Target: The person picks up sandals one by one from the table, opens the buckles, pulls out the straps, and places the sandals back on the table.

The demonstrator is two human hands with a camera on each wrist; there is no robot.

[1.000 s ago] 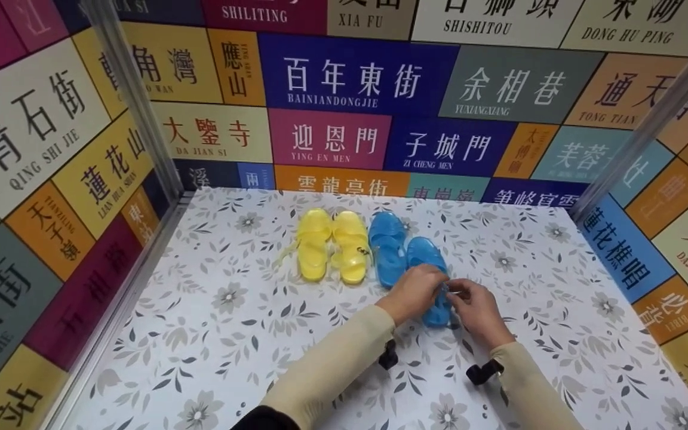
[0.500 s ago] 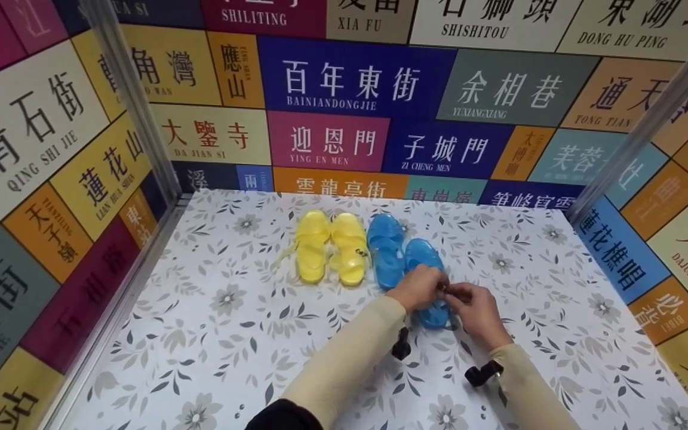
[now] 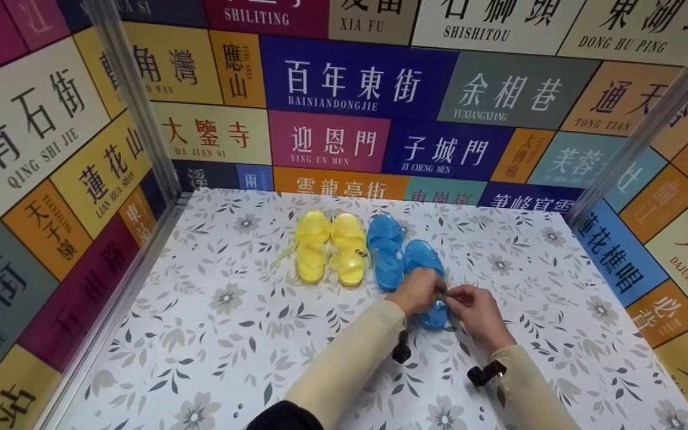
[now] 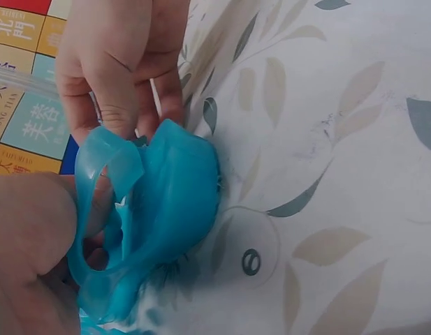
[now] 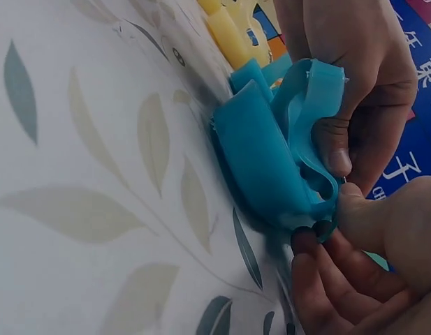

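On the patterned tabletop, the right-hand blue jelly sandal point(image 3: 423, 254) lies toe away, slightly nearer than its blue mate point(image 3: 386, 230). My left hand point(image 3: 420, 291) reaches over its middle and pinches the ankle strap point(image 5: 325, 87), which loops up above the heel in the right wrist view. From the sandal's outer side, my right hand point(image 3: 478, 310) pinches the strap's fastening with thumb and fingers. A thin pin point(image 5: 346, 180) shows between the two thumbs. In the left wrist view the heel point(image 4: 187, 188) faces the camera, and the left fingertips are partly hidden behind the strap.
To the left stands a pair of yellow jelly sandals, one point(image 3: 312, 263) with its strap sticking out sideways, the other point(image 3: 350, 269) close beside it. Walls printed with coloured place-name blocks point(image 3: 356, 77) enclose the table point(image 3: 248, 358) at the back and both sides.
Over the last second my left hand has shifted slightly right, closer to the right hand at the strap. The right hand stays nearly in place, and the sandals lie where they were.
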